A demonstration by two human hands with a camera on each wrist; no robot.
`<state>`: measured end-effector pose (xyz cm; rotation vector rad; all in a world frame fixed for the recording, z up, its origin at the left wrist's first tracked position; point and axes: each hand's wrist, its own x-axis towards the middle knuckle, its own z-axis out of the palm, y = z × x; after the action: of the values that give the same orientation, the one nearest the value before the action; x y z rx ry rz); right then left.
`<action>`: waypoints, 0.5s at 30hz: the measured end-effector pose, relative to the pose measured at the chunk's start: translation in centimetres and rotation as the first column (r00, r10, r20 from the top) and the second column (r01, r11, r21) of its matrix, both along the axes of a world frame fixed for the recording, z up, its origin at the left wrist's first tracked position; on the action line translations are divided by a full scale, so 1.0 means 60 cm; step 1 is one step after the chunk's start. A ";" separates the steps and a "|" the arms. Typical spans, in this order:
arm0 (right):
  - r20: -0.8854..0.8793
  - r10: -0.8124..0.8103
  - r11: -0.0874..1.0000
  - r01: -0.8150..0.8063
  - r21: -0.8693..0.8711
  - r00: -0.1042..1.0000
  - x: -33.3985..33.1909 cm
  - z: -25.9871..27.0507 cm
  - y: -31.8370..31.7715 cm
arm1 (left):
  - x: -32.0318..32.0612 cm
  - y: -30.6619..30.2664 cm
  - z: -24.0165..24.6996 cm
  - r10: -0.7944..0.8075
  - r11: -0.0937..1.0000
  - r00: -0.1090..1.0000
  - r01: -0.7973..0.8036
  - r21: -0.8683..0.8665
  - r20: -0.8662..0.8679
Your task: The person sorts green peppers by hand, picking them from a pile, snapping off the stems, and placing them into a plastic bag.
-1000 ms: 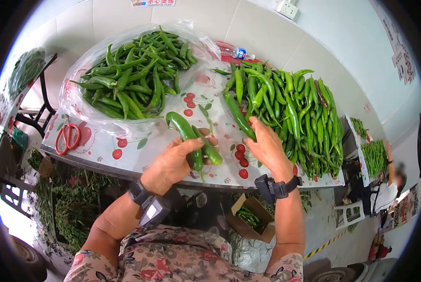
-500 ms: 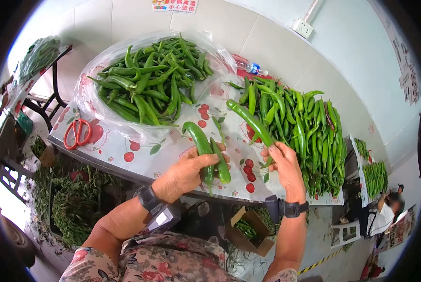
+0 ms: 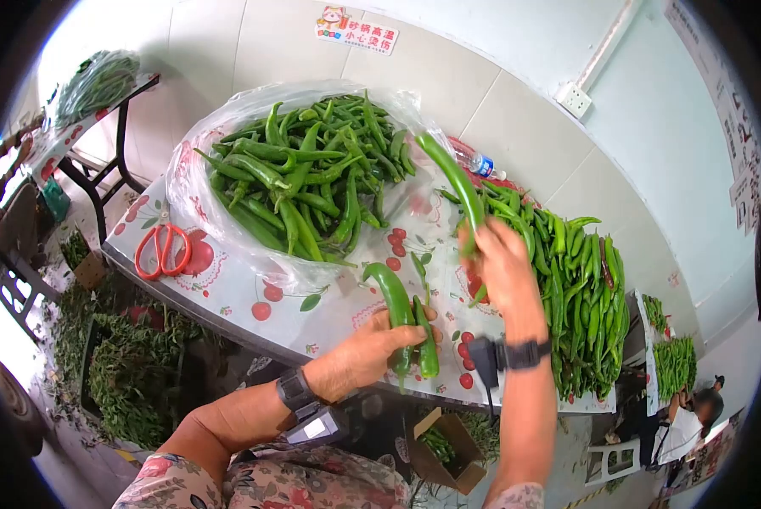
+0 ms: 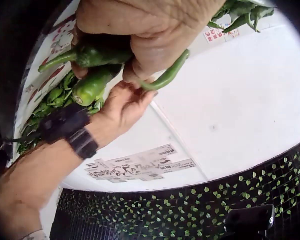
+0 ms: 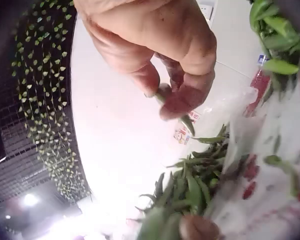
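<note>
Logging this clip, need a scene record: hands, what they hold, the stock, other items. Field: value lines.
Left hand: grips two green peppers
Right hand: pinches one long green pepper, raised above the table
Clear plastic bag: open, heaped with green peppers, on the table's left
Loose pile: green peppers, mostly lined up, on the table's right
Scissors: red handles, left of the bag
Bottle: blue label, near the wall
Tablecloth: cherry print

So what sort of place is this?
Probably a small eatery, perhaps doubling as prep space: a Chinese wall sign warns about burns from hot clay pots, there's a cherry-print table cover, and a clear bag holds heaped green peppers.
</note>
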<state>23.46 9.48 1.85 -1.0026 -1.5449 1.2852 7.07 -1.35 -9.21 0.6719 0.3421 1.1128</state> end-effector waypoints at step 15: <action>0.498 0.157 0.980 -0.197 0.028 0.853 0.017 -0.014 -0.122 | 0.000 0.001 0.004 0.081 0.994 0.996 -0.079 -0.081 0.027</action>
<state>24.46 2.16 1.01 -1.2253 -2.1053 1.1273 7.09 -1.31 -8.99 0.5745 0.3887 1.1779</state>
